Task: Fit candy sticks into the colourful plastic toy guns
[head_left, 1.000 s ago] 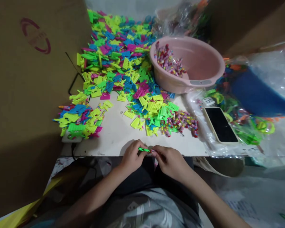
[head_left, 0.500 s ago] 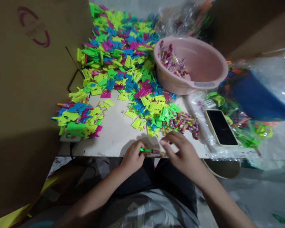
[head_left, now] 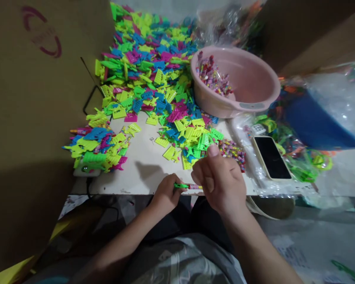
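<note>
My left hand [head_left: 166, 194] is closed on a small green plastic piece [head_left: 181, 185] at the table's front edge. A thin pink-and-yellow wrapped stick [head_left: 194, 186] extends to the right from the green piece. My right hand [head_left: 220, 179] is raised over the stick's right end, fingers curled and thumb up; whether anything is inside it is hidden. Just beyond the hands lie a heap of yellow, green, blue and pink plastic pieces [head_left: 192, 132] and a pile of small wrapped sticks [head_left: 232, 152].
A pink basin [head_left: 248, 79] holding more sticks stands at the back right. A phone [head_left: 272, 157] lies on clear plastic to the right. Another mixed pile [head_left: 96, 144] is at the left, beside a large cardboard box [head_left: 41, 98].
My right hand has risen and its fingers have curled, with the thumb now pointing up. My left hand has stayed nearly in place with the green piece.
</note>
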Tool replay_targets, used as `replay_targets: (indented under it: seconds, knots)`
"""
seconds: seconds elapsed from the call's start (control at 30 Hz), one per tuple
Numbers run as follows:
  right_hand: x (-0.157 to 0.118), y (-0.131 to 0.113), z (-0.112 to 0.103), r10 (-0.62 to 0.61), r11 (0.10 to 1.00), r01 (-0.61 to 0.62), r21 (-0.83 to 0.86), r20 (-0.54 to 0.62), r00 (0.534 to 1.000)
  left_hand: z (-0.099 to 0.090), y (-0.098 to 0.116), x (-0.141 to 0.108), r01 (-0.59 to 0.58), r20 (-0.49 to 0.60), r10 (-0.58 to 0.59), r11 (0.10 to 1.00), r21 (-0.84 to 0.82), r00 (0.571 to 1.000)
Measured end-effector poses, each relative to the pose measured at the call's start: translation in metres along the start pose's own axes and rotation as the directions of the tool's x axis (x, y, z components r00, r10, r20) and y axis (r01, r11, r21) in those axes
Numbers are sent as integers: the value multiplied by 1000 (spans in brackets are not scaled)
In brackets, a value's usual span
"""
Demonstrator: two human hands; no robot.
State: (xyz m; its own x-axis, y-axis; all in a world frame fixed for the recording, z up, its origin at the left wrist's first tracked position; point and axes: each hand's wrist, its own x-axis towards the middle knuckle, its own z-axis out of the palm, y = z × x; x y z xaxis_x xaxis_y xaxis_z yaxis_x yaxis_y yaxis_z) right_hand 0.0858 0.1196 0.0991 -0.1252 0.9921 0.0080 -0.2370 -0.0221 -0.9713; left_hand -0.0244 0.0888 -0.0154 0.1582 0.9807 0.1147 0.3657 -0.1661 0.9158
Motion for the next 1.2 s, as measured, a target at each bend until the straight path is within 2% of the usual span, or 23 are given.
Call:
replay_targets:
  seconds: [0.07, 0.13, 0.2, 0.27, 0.33, 0.4, 0.5, 0.57, 0.63, 0.7, 0.73, 0.77, 0.8, 0.87, 0.93, 0.97, 1.0, 1.07, 1.13, 1.2]
  knots:
    - [2, 12, -1, 101, 994, -101, 32, -22, 995, 0, 0, -1, -20, 0, 20, 999, 47, 1000]
    - [3, 23, 0, 163, 987, -163, -8, 3, 987, 0, 1, -2, -36, 7, 35, 996, 82, 999]
    - [2, 20, -1, 119, 992, -120, 44, 15, 993, 0, 1, -1, -55, 13, 54, 995, 83, 998]
    - [-1, 0, -3, 23, 995, -23, 94, 7, 1000, 1, 1, -1, -72, 0, 72, 995, 66, 997]
    - [-1, -21, -7, -69, 991, 78, 112, -79, 994, 1, 1, -1, -65, -23, 67, 996, 63, 997]
    - [0, -24, -9, -67, 991, 80, 104, -123, 990, 2, 1, -1, -42, -24, 44, 996, 73, 999]
    - [1, 7, -6, 71, 996, -67, 51, -71, 995, 2, 1, -1, -15, 0, 15, 995, 94, 1000]
    - [0, 28, -5, 101, 995, -101, 8, -24, 995, 1, 1, -1, -18, 8, 17, 995, 102, 1000]
    - [-2, 30, -8, 56, 998, -56, 6, -29, 998, 1, 0, -1, -29, 12, 28, 995, 99, 1000]
    - [-6, 13, -19, -103, 990, 96, -99, -67, 992, 1, 1, -1, -28, 1, 28, 996, 83, 1000]
    - [-8, 1, -27, -193, 957, 177, -228, -50, 980, 0, 2, -1, -17, -9, 18, 997, 72, 1000]
    - [-11, -11, -35, -251, 883, 232, -407, 8, 968, 0, 3, 0, 3, -18, -2, 998, 58, 1000]
    - [-15, -20, -43, -273, 758, 279, -589, 102, 957, -1, 4, 0, 33, -22, -32, 999, 39, 999]
    - [-24, -25, -58, -225, 419, 370, -829, 299, 927, -4, 9, 1, 121, -5, -121, 992, -31, 993]
    - [-36, -13, -68, -125, 124, 428, -895, 414, 902, -8, 16, 1, 223, 33, -220, 963, -155, 975]
    - [-42, -3, -71, -85, 35, 442, -896, 438, 895, -10, 20, 1, 269, 61, -262, 937, -221, 963]
    - [-48, 8, -73, -52, -12, 446, -895, 446, 893, -12, 24, 0, 310, 94, -296, 909, -279, 951]
    - [-60, 29, -74, -16, -18, 433, -901, 433, 901, -13, 32, -4, 392, 171, -353, 852, -347, 920]
    - [-72, 43, -72, 22, 47, 407, -912, 408, 913, -12, 37, -12, 459, 237, -397, 816, -351, 887]
    - [-86, 49, -71, 96, 149, 367, -918, 383, 919, -9, 39, -23, 492, 278, -417, 812, -315, 866]
